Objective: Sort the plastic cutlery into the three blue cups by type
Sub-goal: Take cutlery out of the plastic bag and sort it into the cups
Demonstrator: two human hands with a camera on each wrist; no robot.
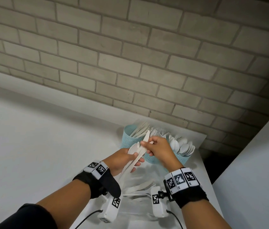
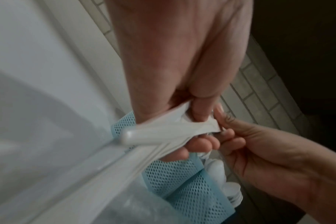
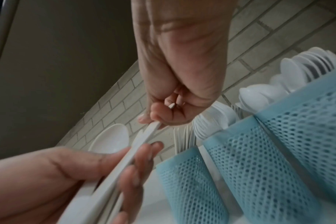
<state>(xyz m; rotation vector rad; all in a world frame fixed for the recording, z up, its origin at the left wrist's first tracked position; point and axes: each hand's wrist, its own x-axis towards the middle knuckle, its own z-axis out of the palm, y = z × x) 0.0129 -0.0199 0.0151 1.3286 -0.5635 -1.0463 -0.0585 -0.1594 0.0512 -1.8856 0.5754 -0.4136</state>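
Three blue mesh cups stand in a row by the brick wall: the left cup (image 1: pixel 128 140) holds knives, the middle cup (image 1: pixel 152 159) forks, the right cup (image 1: pixel 183 159) spoons (image 1: pixel 182 146). My left hand (image 1: pixel 135 160) grips a bundle of white cutlery (image 2: pixel 163 134) just in front of the cups, with a spoon (image 1: pixel 133 148) showing in it. My right hand (image 1: pixel 145 143) pinches a white knife (image 1: pixel 146 138) of that bundle by its upper part. In the right wrict view the knife (image 3: pixel 144 136) runs between both hands beside the spoon (image 3: pixel 111 139).
More loose white cutlery (image 1: pixel 142 187) lies on the white table (image 1: pixel 31 146) below my wrists, on what looks like clear plastic. A grey brick wall (image 1: pixel 130 55) rises right behind the cups. The table's right edge (image 1: pixel 203 162) drops off just past the spoon cup.
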